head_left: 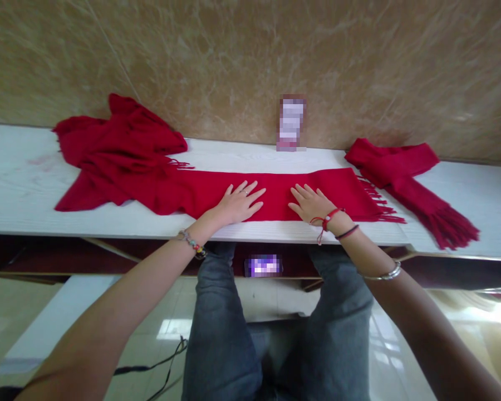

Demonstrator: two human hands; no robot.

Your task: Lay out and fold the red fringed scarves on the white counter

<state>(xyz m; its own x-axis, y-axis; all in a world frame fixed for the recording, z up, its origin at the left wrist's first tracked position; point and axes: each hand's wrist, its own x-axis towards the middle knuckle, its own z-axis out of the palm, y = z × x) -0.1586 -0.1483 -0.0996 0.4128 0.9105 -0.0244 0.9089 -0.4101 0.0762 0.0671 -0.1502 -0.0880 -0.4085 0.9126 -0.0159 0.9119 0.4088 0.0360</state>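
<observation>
A long red scarf lies flattened along the white table, its fringed end to the right and its other end bunched in a heap at the left. My left hand lies flat on the scarf's middle, fingers spread. A short way to the right my right hand also presses flat on it, fingers apart. Neither hand holds anything.
A second red scarf, folded with fringe hanging toward the front edge, lies at the right. A small blurred object stands against the marbled brown wall. My legs in jeans are under the table, with a white bench and a black cable on the floor.
</observation>
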